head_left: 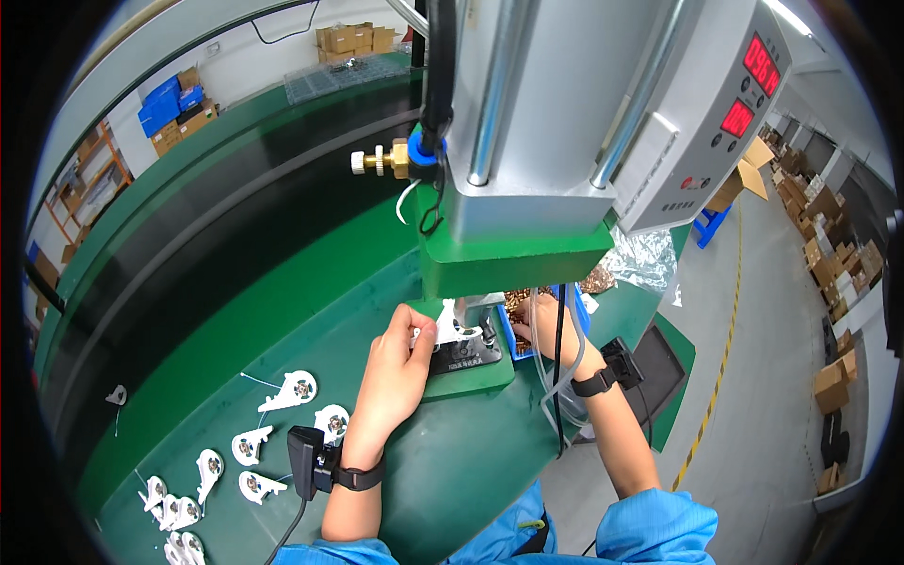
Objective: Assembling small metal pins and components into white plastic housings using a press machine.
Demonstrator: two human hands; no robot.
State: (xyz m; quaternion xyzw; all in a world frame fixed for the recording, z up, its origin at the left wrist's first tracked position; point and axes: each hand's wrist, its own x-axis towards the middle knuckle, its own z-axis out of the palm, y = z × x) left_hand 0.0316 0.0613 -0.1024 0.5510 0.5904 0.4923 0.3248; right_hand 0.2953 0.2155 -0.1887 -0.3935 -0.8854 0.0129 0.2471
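My left hand (397,365) is closed, thumb against bent fingers, gripping the edge of a white plastic part (456,331). That part lies on the black fixture (466,356) on the green base of a press (513,259), under the press head. My right hand (551,328) reaches into a blue bin (521,356) of small copper-coloured metal pieces (520,306). Its fingers are bent together among the pieces; whatever they pinch is too small to make out. Clear tubes and a black cable hang across this hand.
Several white plastic parts with round metal centres (299,387) lie on the green table (443,471) at left. A control box (706,122) with red digits is on the press's right. Clear plastic bag (645,259) and dark tray (650,377) are beyond my right hand.
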